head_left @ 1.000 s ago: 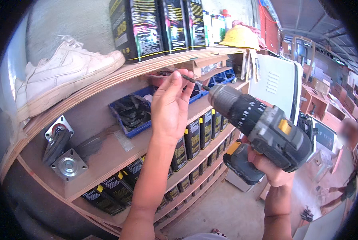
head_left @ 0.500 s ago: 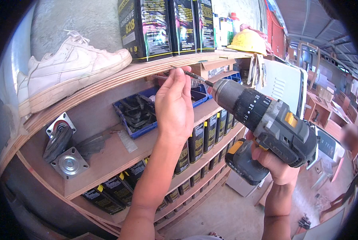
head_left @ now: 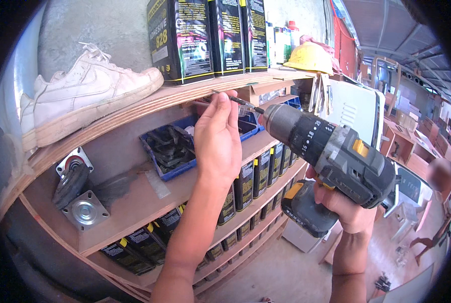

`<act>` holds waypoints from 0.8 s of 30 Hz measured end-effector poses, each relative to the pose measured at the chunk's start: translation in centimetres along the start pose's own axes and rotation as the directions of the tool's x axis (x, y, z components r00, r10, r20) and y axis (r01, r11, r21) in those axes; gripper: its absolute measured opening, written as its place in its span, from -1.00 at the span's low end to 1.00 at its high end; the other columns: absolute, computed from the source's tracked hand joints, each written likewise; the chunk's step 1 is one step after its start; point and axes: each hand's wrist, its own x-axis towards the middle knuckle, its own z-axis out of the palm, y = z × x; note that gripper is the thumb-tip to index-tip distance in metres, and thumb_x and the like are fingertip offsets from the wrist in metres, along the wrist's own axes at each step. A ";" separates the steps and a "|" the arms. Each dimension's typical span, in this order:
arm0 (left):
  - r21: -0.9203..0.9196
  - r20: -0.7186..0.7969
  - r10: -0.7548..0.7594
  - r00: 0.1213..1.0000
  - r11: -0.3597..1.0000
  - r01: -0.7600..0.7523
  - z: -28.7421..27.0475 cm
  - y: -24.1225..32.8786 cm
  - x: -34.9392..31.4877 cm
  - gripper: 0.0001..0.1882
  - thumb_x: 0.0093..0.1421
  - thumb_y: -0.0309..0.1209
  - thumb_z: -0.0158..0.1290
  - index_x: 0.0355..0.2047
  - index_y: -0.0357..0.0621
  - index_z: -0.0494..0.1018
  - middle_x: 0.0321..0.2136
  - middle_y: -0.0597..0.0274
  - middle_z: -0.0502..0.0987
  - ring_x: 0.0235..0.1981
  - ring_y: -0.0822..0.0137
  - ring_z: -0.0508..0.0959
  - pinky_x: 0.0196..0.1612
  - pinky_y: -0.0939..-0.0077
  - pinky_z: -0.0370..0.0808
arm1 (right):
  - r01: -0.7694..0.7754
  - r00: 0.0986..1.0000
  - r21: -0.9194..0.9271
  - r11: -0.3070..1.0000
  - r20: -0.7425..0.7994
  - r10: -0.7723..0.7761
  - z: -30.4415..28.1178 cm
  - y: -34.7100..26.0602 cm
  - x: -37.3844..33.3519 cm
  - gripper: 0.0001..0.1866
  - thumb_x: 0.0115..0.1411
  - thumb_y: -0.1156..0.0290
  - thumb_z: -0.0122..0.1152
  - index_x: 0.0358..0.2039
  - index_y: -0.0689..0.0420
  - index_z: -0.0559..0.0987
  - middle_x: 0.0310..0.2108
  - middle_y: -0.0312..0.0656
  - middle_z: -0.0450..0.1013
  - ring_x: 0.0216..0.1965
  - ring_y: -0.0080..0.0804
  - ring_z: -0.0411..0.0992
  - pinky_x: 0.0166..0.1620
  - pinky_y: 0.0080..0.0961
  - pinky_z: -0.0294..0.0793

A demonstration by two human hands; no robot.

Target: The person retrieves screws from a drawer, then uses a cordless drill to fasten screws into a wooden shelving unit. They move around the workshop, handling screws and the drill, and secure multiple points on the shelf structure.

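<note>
My right hand (head_left: 350, 209) grips the handle of a dark grey cordless drill (head_left: 331, 146) with yellow parts, its chuck pointing left. From the chuck runs a thin dark drill bit (head_left: 248, 104). My left hand (head_left: 218, 136) pinches around the bit's far end, with a thin tip poking out to the left of the fingers. Whether that tip is part of the bit or a separate screw is too small to tell. It lies close to the front edge of the plywood top shelf (head_left: 129, 108). Below and behind my left hand, a blue bin (head_left: 171, 149) holds black pieces.
On the top shelf stand a white sneaker (head_left: 94, 96), several black adhesive cans (head_left: 187, 45) and a yellow hard hat (head_left: 311, 58). Swivel casters (head_left: 87, 211) lie on the shelf beneath. More cans (head_left: 243, 187) fill lower shelves. Another person (head_left: 440, 174) is at the far right.
The view has shifted slightly. Both hands, the drill and its bit keep nearly the same positions relative to one another, the tip still near the shelf edge.
</note>
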 end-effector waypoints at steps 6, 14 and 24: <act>-0.022 0.024 0.004 1.000 1.000 -0.004 0.1 0.0 0.1 -0.79 0.52 -0.39 0.03 -0.03 -0.26 0.57 -0.02 0.28 0.57 0.07 0.52 0.49 0.29 0.56 0.38 | 0.005 0.998 0.014 1.000 -0.062 -0.004 0.3 -0.1 0.1 -0.67 -0.13 0.54 0.31 -0.26 0.28 0.67 -0.33 -0.14 0.61 -0.38 -0.42 0.52 -0.27 -0.45 0.52; -0.072 -0.005 0.005 1.000 0.997 -0.006 0.5 0.0 -0.1 -0.78 0.50 -0.39 0.06 -0.03 -0.29 0.58 -0.02 0.24 0.58 0.08 0.51 0.50 0.29 0.57 0.41 | -0.070 0.997 0.046 0.997 -0.028 0.071 0.0 -1.1 1.2 -0.59 -0.19 0.56 0.32 -0.22 0.30 0.65 -0.32 -0.12 0.60 -0.40 -0.44 0.50 -0.32 -0.47 0.48; -0.044 -0.054 0.010 0.998 0.999 -0.013 0.4 0.1 -0.5 -0.70 0.48 -0.36 0.11 0.05 -0.37 0.53 0.02 0.13 0.58 0.12 0.42 0.53 0.28 0.46 0.47 | -0.016 0.992 -0.071 0.997 0.121 0.024 -3.0 -3.4 4.8 -0.68 -0.17 0.51 0.28 -0.33 0.35 0.65 -0.36 -0.11 0.58 -0.46 -0.47 0.48 -0.41 -0.53 0.46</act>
